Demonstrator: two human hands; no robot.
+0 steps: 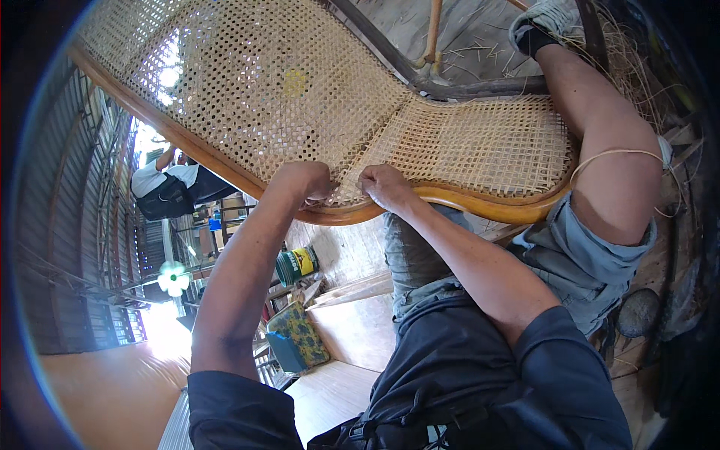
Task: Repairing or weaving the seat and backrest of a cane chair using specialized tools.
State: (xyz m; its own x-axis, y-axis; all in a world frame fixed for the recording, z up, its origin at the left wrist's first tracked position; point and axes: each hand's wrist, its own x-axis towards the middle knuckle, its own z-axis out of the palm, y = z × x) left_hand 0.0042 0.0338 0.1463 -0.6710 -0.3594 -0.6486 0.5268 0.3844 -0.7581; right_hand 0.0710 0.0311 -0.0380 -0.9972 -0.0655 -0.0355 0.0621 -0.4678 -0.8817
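Observation:
Across my lap leans a chair with a curved, honey-brown wooden frame [465, 208]. Woven cane [247, 82] fills it, with a finer mesh at the upper left and a more open weave at the right. My left hand [304, 180] is curled at the frame's near edge, fingertips tucked down against the cane; whatever they grip is hidden. Just right of it, my right hand [385, 186] is closed in a pinch at the weave, apparently on a thin cane strand. A small gap of cane separates the two hands.
My bare knee [619, 180] props the chair's right end, a loose cane loop [611, 153] around it. Cane scraps [495, 52] litter the floor beyond. Left of my legs are a green tin [296, 265] and a patterned cushion-like item [298, 337]. Another person [176, 184] is farther back.

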